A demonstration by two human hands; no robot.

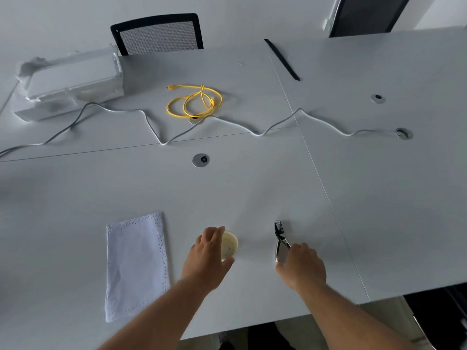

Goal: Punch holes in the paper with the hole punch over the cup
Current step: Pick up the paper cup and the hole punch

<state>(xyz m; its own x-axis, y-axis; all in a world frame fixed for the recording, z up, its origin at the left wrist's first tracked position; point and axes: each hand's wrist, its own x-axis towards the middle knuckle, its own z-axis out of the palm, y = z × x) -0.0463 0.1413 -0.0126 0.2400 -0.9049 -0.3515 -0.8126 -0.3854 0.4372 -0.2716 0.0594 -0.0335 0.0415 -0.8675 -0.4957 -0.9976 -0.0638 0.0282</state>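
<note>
A pale yellow cup stands on the white table near the front edge. My left hand is wrapped around its left side, fingers over the far rim and thumb at the near rim. A metal plier-type hole punch lies on the table to the right of the cup, head pointing away from me. My right hand rests on its handles at the near end. A sheet of white paper, dotted with small holes along its top and right edges, lies flat to the left of the cup, untouched.
A coiled yellow cable and a long white cable lie across the table's middle. A white box-like device sits at the back left, a black strip at the back right. Round cable grommets dot the tabletop. A mesh chair stands behind.
</note>
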